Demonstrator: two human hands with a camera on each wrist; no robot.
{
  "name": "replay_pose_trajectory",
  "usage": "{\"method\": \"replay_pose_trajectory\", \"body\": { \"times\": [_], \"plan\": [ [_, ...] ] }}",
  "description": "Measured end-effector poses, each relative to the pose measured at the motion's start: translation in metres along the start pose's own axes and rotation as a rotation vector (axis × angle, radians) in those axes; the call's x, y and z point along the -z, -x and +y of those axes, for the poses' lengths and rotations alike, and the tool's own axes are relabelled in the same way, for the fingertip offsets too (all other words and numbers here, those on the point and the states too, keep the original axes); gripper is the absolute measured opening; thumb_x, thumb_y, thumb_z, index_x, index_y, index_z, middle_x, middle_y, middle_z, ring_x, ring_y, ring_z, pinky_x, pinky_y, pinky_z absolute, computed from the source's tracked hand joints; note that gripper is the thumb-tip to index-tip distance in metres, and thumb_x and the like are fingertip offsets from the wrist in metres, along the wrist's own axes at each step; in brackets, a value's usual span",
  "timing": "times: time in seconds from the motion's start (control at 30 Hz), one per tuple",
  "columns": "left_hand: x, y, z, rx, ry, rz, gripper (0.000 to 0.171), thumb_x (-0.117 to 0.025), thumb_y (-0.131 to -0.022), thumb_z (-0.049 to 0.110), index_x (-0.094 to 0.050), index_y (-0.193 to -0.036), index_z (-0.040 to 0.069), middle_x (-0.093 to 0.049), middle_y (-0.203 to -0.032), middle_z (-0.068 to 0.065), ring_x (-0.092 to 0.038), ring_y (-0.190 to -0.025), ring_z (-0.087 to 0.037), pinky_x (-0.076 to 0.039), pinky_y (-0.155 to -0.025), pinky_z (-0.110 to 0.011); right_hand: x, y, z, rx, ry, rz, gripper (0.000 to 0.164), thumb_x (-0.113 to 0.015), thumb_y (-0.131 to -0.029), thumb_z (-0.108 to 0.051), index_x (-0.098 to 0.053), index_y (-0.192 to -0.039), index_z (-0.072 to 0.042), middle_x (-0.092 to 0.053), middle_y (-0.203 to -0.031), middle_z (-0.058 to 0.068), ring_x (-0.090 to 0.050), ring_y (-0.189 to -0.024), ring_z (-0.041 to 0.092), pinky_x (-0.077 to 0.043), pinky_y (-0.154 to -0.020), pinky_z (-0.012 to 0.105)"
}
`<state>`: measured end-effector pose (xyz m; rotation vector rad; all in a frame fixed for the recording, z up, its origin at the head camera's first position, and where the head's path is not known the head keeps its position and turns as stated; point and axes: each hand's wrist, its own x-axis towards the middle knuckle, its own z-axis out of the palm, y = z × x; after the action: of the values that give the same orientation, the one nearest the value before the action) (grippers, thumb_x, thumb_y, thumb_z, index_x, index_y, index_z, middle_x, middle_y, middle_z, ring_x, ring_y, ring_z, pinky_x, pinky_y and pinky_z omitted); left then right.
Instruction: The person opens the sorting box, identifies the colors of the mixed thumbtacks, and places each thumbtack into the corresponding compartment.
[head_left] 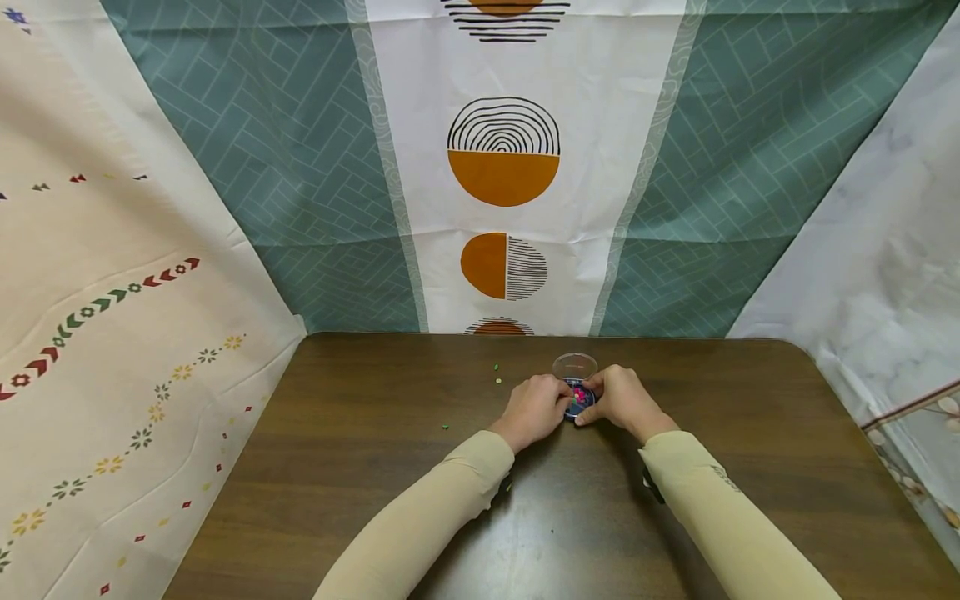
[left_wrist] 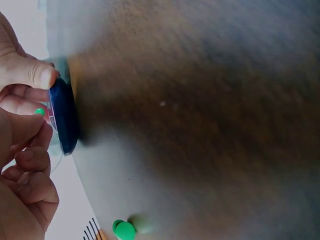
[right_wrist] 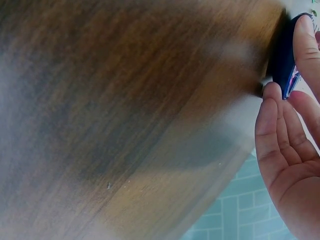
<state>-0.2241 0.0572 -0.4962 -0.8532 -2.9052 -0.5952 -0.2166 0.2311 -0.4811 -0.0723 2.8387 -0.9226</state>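
Teal-and-white patterned cloth (head_left: 322, 192) hangs behind a brown wooden table (head_left: 360, 508). Toward its far edge, the left hand (head_left: 534, 408) pinches what looks like a small green piece (left_wrist: 39, 111) over a round dark-blue case (left_wrist: 65, 117) with an opened clear lid (head_left: 575, 363); the right hand (head_left: 624, 402) grips the case between thumb and fingers.

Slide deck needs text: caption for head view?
Right hand grips a small blue case, clear lid open, left hand at its edge, green bits scattered on the brown table.
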Motion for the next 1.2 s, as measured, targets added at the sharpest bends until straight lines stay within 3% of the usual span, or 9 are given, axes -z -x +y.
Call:
{"method": "replay_pose_trajectory", "body": {
  "times": [0.4,0.67,0.97,1.2],
  "plan": [
    [0.002,0.001,-0.001,0.002,-0.004,-0.013,0.015,-0.062,-0.089,0.030,-0.074,-0.098,0.029,-0.069,-0.095,0.010,-0.064,-0.085,-0.006,-0.052,-0.069,-0.031,-0.001,0.001,-0.002,0.010,0.000,0.000,0.068,-0.091,-0.050,-0.034,-0.070,-0.107,-0.003,-0.072,-0.097,0.008,-0.065,-0.089,0.019,-0.052,-0.082,0.039],
    [0.009,0.004,-0.006,0.003,0.036,0.014,0.015,-0.062,-0.090,0.029,-0.074,-0.098,0.027,-0.070,-0.094,0.013,-0.064,-0.086,-0.005,-0.053,-0.070,-0.029,-0.003,0.000,-0.002,0.007,0.001,0.005,0.069,-0.091,-0.049,-0.033,-0.070,-0.108,-0.004,-0.072,-0.098,0.008,-0.065,-0.091,0.019,-0.052,-0.083,0.039],
    [0.044,0.017,-0.036,0.062,0.085,0.046,0.017,-0.060,-0.091,0.027,-0.074,-0.098,0.021,-0.070,-0.095,0.010,-0.064,-0.087,-0.006,-0.053,-0.072,-0.030,-0.003,0.000,-0.001,0.007,-0.002,-0.004,0.072,-0.091,-0.048,-0.036,-0.070,-0.109,-0.005,-0.071,-0.105,0.011,-0.064,-0.098,0.023,-0.050,-0.088,0.042],
    [0.078,0.033,-0.072,0.128,0.109,0.074,0.016,-0.060,-0.091,0.026,-0.074,-0.097,0.019,-0.070,-0.090,0.008,-0.062,-0.073,-0.005,-0.049,-0.059,-0.025,0.000,0.000,0.001,-0.003,0.013,-0.009,0.071,-0.091,-0.049,-0.036,-0.069,-0.109,-0.005,-0.069,-0.108,0.012,-0.063,-0.099,0.024,-0.049,-0.090,0.044]
  ]
}}
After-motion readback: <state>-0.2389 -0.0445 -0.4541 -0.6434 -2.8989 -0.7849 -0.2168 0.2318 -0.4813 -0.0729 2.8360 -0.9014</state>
